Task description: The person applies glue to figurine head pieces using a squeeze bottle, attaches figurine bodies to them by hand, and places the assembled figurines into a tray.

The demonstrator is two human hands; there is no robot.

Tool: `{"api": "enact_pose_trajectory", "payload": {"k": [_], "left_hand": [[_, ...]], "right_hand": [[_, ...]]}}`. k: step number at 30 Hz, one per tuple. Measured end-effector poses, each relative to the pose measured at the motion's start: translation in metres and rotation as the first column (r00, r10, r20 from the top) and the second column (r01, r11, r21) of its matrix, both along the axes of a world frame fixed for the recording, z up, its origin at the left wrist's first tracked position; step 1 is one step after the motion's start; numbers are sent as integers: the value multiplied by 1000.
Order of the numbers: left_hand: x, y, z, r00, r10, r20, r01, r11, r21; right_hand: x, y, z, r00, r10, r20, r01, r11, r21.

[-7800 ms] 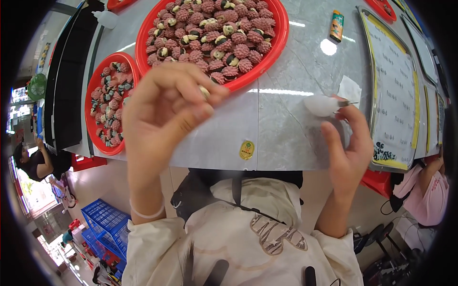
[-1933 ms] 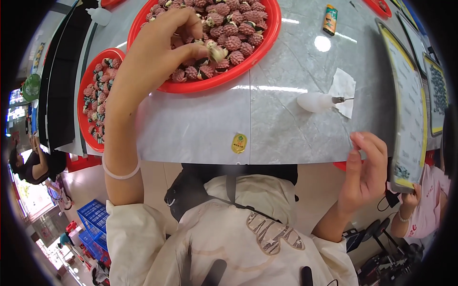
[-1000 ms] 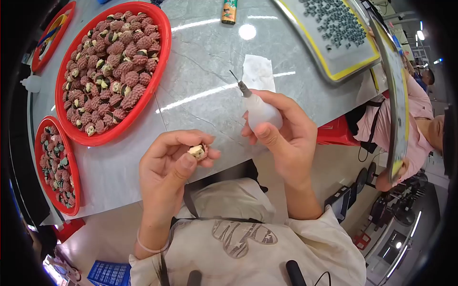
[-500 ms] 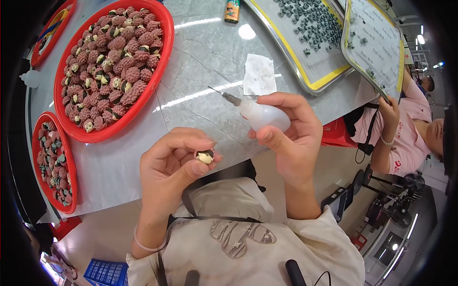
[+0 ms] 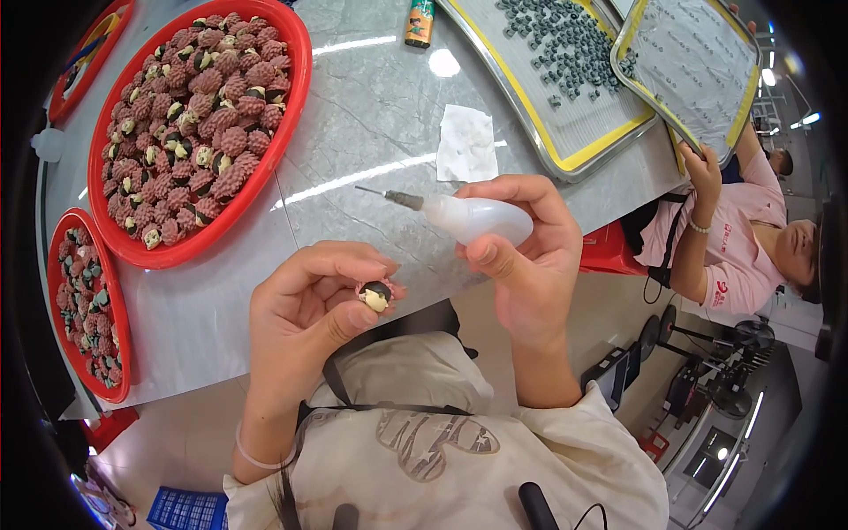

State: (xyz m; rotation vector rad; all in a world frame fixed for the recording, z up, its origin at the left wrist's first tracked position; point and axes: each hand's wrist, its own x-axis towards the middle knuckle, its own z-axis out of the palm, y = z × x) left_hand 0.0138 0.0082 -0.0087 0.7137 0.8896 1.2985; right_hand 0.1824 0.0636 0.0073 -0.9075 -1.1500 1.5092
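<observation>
My left hand (image 5: 322, 305) pinches a small figurine piece (image 5: 375, 296) between thumb and fingers. It has a cream face, a dark cap-like part and a bit of pink behind. My right hand (image 5: 530, 256) grips a translucent white squeeze bottle (image 5: 486, 219) with a thin metal needle tip (image 5: 375, 192) pointing left. The needle is above and apart from the figurine piece. Up and to the left, a large round red tray (image 5: 296, 106) holds many similar pink, dark and cream pieces.
A smaller red tray (image 5: 121, 353) of pink and green pieces sits at the left. A white tissue (image 5: 466, 146) and an orange-green cylinder (image 5: 420, 25) lie on the grey table (image 5: 353, 115). At the right, a co-worker (image 5: 738, 238) holds a tilted tray (image 5: 689, 62) over another tray (image 5: 565, 159) of small dark parts.
My right hand has turned the squeeze bottle, so its needle now lies flatter and further left. The figurine piece is slightly rotated. The co-worker's tilted tray has shed its dark parts.
</observation>
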Motion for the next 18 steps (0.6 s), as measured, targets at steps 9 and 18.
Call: {"api": "enact_pose_trajectory", "payload": {"k": [9,18], "left_hand": [[-2,0,-1,1000,13,22,-13,1000,12],[-6,-2,-6,996,-31,83,29,999,26]], "right_hand": [[-4,2,-2,998,-67,-8,67,997,28],[0,2,-1,998,-60,-29,61,996,59]]}}
